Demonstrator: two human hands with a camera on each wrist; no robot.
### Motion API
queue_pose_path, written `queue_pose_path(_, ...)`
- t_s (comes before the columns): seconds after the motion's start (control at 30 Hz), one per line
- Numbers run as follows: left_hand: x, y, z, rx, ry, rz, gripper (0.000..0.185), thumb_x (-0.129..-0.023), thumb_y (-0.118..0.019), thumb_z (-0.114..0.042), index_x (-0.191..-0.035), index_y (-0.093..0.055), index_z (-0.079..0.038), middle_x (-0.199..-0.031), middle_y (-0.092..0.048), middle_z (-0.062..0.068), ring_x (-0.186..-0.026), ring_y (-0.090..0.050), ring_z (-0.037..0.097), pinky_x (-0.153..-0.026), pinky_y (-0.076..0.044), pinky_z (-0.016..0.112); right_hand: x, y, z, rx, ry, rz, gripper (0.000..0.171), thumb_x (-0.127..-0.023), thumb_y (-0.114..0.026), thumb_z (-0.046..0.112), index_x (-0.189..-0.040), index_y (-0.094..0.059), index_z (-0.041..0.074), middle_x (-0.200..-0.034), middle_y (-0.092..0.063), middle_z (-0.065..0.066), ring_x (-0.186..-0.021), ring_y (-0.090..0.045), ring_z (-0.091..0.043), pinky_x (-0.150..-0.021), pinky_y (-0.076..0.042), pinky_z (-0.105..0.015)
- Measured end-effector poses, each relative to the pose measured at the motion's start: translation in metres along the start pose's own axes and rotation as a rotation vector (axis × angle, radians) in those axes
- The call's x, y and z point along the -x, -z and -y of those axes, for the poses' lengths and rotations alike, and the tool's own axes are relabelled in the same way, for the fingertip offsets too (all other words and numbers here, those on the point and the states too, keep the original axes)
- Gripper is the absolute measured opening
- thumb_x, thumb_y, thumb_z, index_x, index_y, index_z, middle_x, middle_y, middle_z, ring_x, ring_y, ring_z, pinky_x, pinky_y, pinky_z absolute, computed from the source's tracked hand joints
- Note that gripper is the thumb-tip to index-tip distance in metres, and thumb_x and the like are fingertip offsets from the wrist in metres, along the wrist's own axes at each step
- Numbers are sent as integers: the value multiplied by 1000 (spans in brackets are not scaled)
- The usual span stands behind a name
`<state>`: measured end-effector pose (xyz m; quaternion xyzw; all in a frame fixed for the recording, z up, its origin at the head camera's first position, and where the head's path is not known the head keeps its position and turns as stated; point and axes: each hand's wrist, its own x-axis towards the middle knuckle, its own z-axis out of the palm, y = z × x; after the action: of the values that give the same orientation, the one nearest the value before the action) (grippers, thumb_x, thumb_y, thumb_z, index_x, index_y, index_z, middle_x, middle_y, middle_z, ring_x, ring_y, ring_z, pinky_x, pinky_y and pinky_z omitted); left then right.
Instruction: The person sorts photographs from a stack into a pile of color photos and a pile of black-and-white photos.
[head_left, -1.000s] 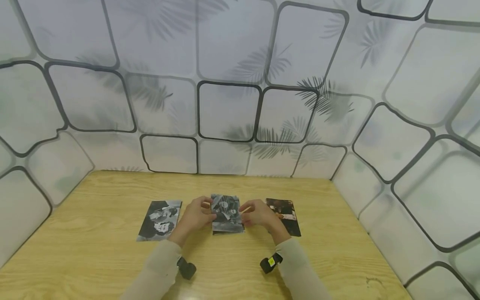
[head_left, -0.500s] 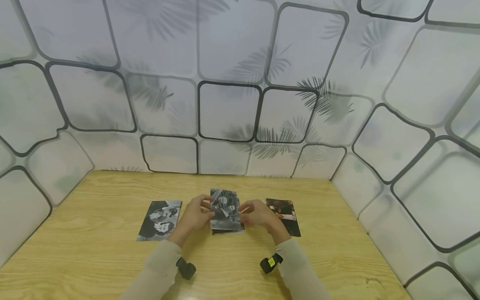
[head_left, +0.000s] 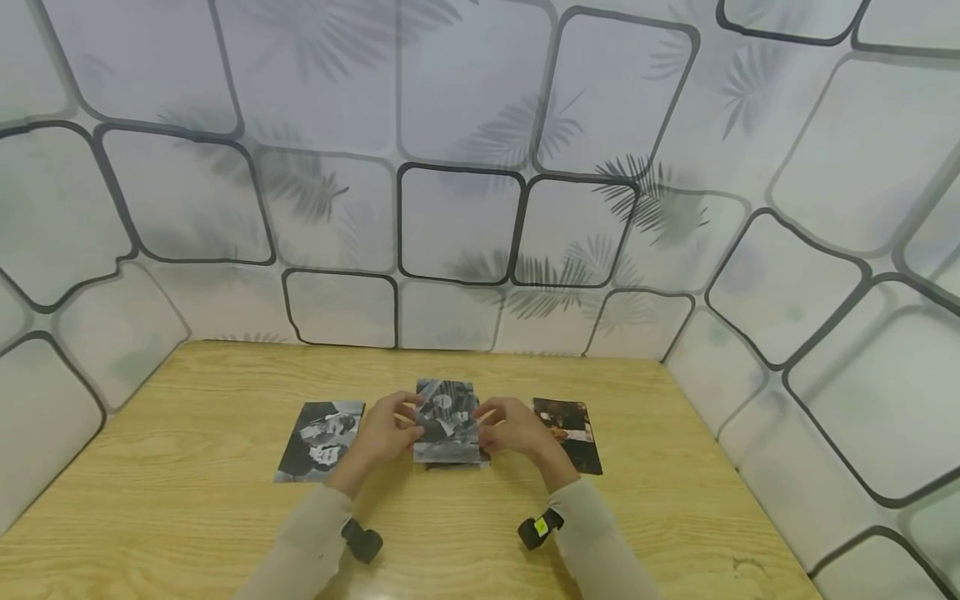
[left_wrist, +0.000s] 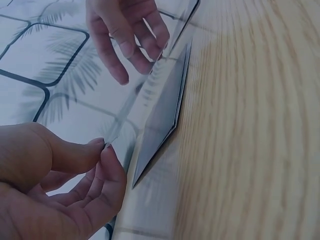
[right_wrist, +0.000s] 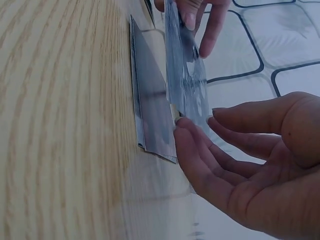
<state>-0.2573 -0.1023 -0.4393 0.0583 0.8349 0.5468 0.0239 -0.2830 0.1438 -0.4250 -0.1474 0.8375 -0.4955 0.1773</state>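
Both hands meet over the middle of the wooden table (head_left: 187,517). A black-and-white photo (head_left: 444,421) is raised and tilted between them, above a small stack of photos (head_left: 457,461) lying flat. My left hand (head_left: 408,421) pinches the photo's left edge between thumb and forefinger (left_wrist: 102,147). My right hand (head_left: 487,421) is at its right edge. In the right wrist view its fingers (right_wrist: 197,150) are nearly straight, their tips touching the raised photo (right_wrist: 187,85) beside the stack (right_wrist: 152,110). The stack (left_wrist: 162,120) shows edge-on in the left wrist view.
A black-and-white photo (head_left: 318,440) lies flat left of the hands and a dark photo (head_left: 567,433) lies right of them. Patterned walls (head_left: 457,225) close the table at the back and on both sides. Each wrist carries a small black camera (head_left: 540,527).
The middle photo has risen a little off the stack and tilted more upright. Both hands moved slightly up and back with it. The side photos have not moved.
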Motion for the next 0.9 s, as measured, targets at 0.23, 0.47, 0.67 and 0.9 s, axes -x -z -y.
queue_pose_path(0.23, 8, 9, 0, -9, -19, 35, 45, -89, -69, 11, -132, -59, 6, -108, -62, 21, -81, -69, 19, -63, -62, 29, -3, -7, 1, -29, 9, -10, 35, -99, -61, -1, -133, -59, -6, -110, -66, -25, -77, -72, -19, -74, -67, -39)
queue_pose_path(0.47, 17, 19, -1, -28, 42, 70, 47, -90, -71, 8, -135, -60, 2, -113, -60, 20, -83, -68, 19, -65, -64, 33, -1, -14, 8, -8, 33, 5, 35, -98, -62, 0, -133, -61, -4, -108, -66, -23, -72, -70, -16, -70, -66, -38)
queue_pose_path(0.67, 26, 35, -7, -37, 35, 118, 48, -91, -70, 8, -137, -58, 3, -120, -60, 24, -84, -69, 20, -66, -65, 35, -4, -22, 11, -9, 60, 29, 36, -99, -62, 1, -135, -60, -2, -114, -63, -24, -73, -71, -16, -69, -67, -35)
queue_pose_path(0.9, 30, 58, -12, -75, 30, 175, 47, -91, -71, 7, -136, -58, 5, -120, -60, 25, -83, -70, 20, -68, -65, 36, -9, -37, 19, -6, 44, 17, 33, -98, -65, 3, -131, -63, 1, -116, -64, -22, -72, -71, -15, -68, -66, -34)
